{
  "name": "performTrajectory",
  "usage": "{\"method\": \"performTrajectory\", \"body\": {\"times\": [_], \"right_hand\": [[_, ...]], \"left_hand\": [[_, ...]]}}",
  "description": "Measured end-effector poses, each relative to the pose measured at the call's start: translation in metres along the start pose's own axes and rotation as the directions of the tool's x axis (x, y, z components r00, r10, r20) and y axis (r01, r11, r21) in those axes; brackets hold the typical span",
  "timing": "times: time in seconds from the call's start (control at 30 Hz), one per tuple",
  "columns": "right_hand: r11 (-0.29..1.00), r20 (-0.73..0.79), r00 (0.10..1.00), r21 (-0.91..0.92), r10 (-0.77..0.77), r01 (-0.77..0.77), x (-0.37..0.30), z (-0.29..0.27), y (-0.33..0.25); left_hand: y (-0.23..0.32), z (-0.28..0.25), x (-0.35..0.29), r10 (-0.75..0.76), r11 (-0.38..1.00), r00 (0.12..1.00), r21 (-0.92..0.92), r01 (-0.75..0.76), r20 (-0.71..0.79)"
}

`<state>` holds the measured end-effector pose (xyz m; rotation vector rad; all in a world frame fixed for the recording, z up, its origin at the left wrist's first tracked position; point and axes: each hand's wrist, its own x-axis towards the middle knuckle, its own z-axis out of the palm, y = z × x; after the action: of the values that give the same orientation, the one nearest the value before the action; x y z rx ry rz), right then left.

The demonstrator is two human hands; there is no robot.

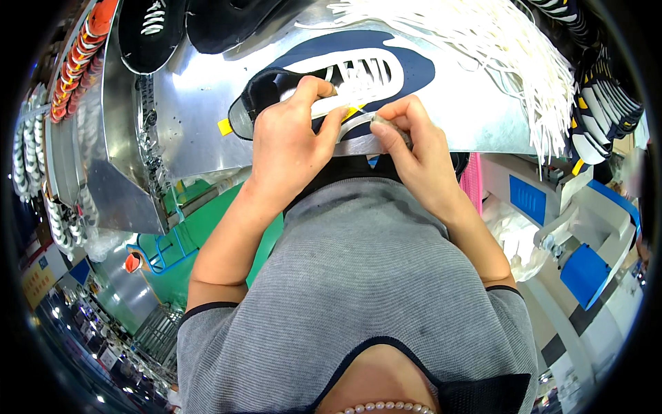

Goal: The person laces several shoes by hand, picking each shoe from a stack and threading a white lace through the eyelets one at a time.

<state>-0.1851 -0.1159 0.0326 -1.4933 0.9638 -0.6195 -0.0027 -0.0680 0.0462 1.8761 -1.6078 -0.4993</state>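
Note:
A navy shoe upper (410, 65) with a white eyelet panel lies flat on the metal table, its black collar and grey heel pointing left. White lace (357, 72) is threaded through several of its eyelets. My left hand (289, 134) rests over the near side of the upper, thumb and bent index finger gripping around its edge by a yellow tab. Close to it on the right, my right hand (418, 148) pinches a loose length of white shoelace (356, 124) between thumb and fingers. The lace's tip is hidden in that grip.
A heap of loose white laces (476, 41) covers the table's far right. Black shoe uppers (224, 24) lie at the far left. Stacked uppers (596, 114) hang off the right, orange ones (81, 58) at the left. The metal table edge (483, 146) runs before me.

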Motion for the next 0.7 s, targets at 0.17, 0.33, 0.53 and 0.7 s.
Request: {"method": "performTrajectory", "body": {"times": [0.17,0.33,0.53,0.7], "right_hand": [[0.993,0.031,0.997,-0.098,0.067,-0.064,0.005,0.0,0.002],[0.978,-0.001,1.0,-0.207,0.012,-0.012,0.024,0.014,0.004],[0.966,0.152,0.977,-0.234,0.149,-0.111,0.017,-0.047,-0.017],[0.956,-0.214,0.952,0.151,-0.218,0.253,0.058,-0.03,0.003]], "left_hand": [[-0.004,0.0,0.0,0.037,0.999,0.999,0.005,-0.037,0.03],[-0.01,0.009,-0.002,0.386,0.919,0.922,0.078,-0.387,0.024],[-0.009,0.002,-0.009,0.24,0.971,0.97,0.021,-0.24,-0.039],[-0.004,0.004,-0.009,0.162,0.978,0.985,-0.141,-0.151,0.065]]}}
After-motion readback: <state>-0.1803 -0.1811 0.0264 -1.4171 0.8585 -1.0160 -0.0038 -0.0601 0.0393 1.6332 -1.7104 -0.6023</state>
